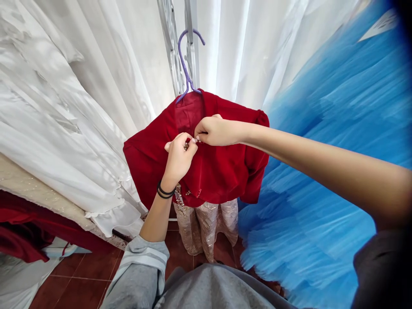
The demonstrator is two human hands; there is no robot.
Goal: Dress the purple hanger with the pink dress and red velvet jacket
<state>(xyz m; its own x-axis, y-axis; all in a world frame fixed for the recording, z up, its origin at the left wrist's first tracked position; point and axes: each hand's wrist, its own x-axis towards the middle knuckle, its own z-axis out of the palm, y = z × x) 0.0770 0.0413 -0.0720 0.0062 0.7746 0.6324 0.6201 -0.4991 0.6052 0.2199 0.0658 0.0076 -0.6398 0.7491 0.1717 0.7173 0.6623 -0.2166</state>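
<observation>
A red long-sleeved jacket (225, 171) hangs on a purple hanger (183, 60). My left hand (180, 156) is closed in a pinch at the jacket's front opening, with a small beaded fastening (186, 146) showing between its fingers. Right beside it, fingertips almost touching, my right hand (214, 130) pinches the other front edge just below the neckline. The exact bit of fastening in the fingertips is too small to make out. Lower on the jacket front, a dangling beaded ornament (179, 197) shows by my left wrist. Beneath the jacket falls a shiny pale pink skirt (207, 227).
A silver metal stand (174, 47) rises behind the hanger. White drapes and garments (80, 107) crowd the left, and a blue tulle dress (322, 171) fills the right. Dark red cloth (22, 231) lies at lower left above a red tiled floor (86, 274).
</observation>
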